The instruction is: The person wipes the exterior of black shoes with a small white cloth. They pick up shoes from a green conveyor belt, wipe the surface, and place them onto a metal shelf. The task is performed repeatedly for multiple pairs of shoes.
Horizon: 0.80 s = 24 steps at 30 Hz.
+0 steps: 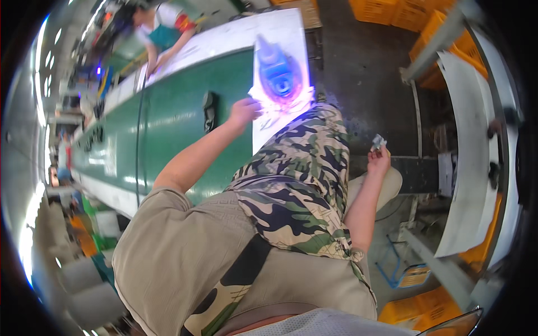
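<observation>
My left hand [244,113] is over the edge of the green conveyor belt, beside the lit white worktop. Its fingers are curled together, and what they hold, if anything, is too blurred to make out. Close to its fingertips, a blue object with a tapered end [276,71] stands in a bright violet glow on the worktop [287,25]. Down by my right side, away from the table, my right hand [379,161] is closed on a small crumpled grey-blue piece [379,141]. A dark shoe [209,112] lies on the belt, left of my left hand.
The green conveyor belt [168,106] runs off to the left, carrying more dark items [95,136] farther along. Across it, a person in a green apron [163,33] leans over the edge. A grey metal rack [440,47] and orange crates [381,11] stand at my right.
</observation>
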Motion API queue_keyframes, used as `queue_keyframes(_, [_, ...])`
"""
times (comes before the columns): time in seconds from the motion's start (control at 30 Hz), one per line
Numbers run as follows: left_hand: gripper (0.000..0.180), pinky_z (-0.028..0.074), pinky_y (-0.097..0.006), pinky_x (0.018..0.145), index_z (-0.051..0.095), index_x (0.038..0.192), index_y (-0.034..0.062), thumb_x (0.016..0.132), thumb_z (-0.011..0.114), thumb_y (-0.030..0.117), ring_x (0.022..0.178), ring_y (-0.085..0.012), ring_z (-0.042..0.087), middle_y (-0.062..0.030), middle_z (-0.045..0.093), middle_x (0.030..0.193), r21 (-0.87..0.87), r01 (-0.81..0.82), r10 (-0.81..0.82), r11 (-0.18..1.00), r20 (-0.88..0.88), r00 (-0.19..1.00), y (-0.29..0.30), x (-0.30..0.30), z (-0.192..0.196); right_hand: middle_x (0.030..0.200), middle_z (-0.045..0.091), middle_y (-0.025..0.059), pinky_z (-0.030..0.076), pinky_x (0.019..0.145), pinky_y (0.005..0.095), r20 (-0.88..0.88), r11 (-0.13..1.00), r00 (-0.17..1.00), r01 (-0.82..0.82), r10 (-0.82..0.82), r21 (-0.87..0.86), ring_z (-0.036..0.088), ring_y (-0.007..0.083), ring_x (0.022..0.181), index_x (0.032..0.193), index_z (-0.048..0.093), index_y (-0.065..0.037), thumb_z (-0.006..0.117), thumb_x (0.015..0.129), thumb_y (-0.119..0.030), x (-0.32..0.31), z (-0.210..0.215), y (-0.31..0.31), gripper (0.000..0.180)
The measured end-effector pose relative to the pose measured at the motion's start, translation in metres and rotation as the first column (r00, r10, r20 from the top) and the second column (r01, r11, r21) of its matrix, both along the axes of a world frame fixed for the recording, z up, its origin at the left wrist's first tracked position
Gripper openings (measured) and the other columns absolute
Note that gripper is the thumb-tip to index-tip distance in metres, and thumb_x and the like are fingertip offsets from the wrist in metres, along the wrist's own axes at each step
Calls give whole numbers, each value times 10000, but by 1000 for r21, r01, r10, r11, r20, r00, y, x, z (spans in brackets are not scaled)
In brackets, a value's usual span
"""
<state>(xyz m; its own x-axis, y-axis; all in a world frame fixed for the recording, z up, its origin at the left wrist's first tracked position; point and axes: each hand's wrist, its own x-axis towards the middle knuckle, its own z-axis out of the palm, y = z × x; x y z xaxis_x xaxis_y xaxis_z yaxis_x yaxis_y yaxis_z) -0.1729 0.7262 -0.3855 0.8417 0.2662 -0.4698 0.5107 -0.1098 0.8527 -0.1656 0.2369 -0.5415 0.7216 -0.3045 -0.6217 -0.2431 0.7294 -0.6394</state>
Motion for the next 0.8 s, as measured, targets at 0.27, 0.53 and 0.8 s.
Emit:
queue_keyframes(0.27, [900, 434, -491, 1027, 256, 1479, -61, 921, 551, 581, 1277, -357, 505, -232, 442, 1450, -415, -768, 609, 488, -467, 641, 152, -128, -128, 836, 644, 54, 477, 645, 349, -105, 976, 976, -198, 189, -91, 612, 198, 743, 900, 591, -122, 670, 902, -261, 7, 6, -6, 160])
queue_keyframes(0.53, [979, 392, -528, 1069, 194, 1522, 89, 856, 444, 763, 1309, -430, 451, -261, 383, 1464, -635, -759, 824, -140, -500, 266, 167, 2, -101, 812, 655, 79, 464, 607, 322, -61, 894, 952, -302, 299, -332, 623, 203, 709, 948, 628, -49, 682, 883, -183, 54, 94, 47, 158])
queue_keyframes(0.8, [613, 240, -554, 1145, 377, 1394, 79, 885, 544, 376, 1343, -423, 356, -219, 363, 1438, -653, -747, 882, -126, -419, 217, 230, 25, -129, 780, 625, 21, 487, 549, 265, -42, 634, 858, -411, 512, -656, 600, 124, 659, 895, 611, -54, 756, 795, -36, 110, 128, 152, 176])
